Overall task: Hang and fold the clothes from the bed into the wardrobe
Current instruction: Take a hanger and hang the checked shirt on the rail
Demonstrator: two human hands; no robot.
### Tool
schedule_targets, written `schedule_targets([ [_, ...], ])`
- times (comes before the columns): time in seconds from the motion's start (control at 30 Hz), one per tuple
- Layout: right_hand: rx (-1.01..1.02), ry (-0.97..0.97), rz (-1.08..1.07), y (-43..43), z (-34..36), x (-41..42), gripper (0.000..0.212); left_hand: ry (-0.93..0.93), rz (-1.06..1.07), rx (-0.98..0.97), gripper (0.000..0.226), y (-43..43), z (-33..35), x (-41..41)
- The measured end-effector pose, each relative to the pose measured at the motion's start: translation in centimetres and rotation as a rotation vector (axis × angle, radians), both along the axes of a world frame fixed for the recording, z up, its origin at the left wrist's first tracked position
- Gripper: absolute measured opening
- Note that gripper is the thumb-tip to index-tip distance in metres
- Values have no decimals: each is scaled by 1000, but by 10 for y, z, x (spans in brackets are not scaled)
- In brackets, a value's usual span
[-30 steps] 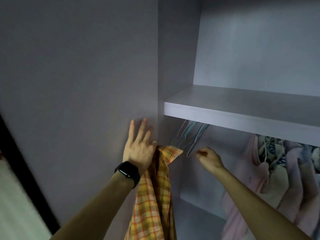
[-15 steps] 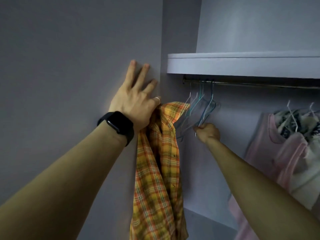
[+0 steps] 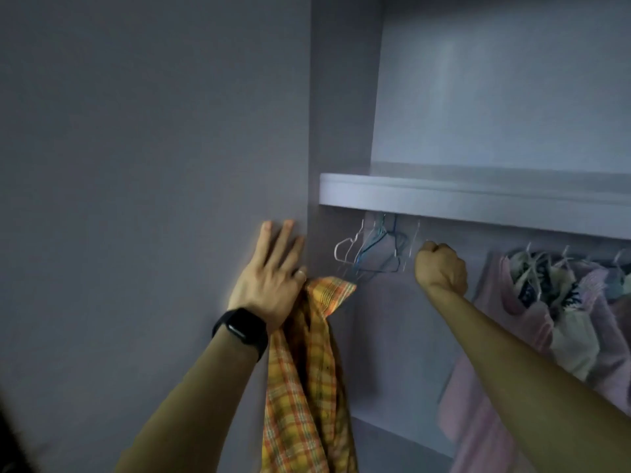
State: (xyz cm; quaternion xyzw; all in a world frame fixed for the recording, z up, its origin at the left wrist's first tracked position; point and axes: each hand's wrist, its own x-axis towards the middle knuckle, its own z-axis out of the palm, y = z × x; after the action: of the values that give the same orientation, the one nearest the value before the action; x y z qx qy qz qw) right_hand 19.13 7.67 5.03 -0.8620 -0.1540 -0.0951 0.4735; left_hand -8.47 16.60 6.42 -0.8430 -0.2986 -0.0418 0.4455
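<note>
Plaid shirt [image 3: 307, 387], pinched by left hand [image 3: 269, 288], hanging below its outstretched fingers [image 3: 285, 240]

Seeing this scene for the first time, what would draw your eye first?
The orange-yellow plaid shirt hangs at lower centre, held by the left hand, whose fingers lie flat on the wardrobe panel. Right of it, the right hand is a fist beside empty wire hangers under the shelf; pink clothes hang far right.

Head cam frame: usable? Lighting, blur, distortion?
Head view: dim, flat light with no glare; the hangers and the right hand gripping one are motion-smeared; the plaid shirt pinched by the left hand reads sharper; the shelf edge bows from the wide lens.
</note>
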Motion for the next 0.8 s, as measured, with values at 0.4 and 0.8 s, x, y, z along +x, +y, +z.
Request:
schedule_targets([
  [0.4, 64, 155, 110, -190, 24, -63, 33, -322, -55, -910, 32, -55, 22, 4],
  [0.8, 733, 751, 301, -364, -61, -169, 60, -422, -415, -1492, 55, -188, -76, 9],
])
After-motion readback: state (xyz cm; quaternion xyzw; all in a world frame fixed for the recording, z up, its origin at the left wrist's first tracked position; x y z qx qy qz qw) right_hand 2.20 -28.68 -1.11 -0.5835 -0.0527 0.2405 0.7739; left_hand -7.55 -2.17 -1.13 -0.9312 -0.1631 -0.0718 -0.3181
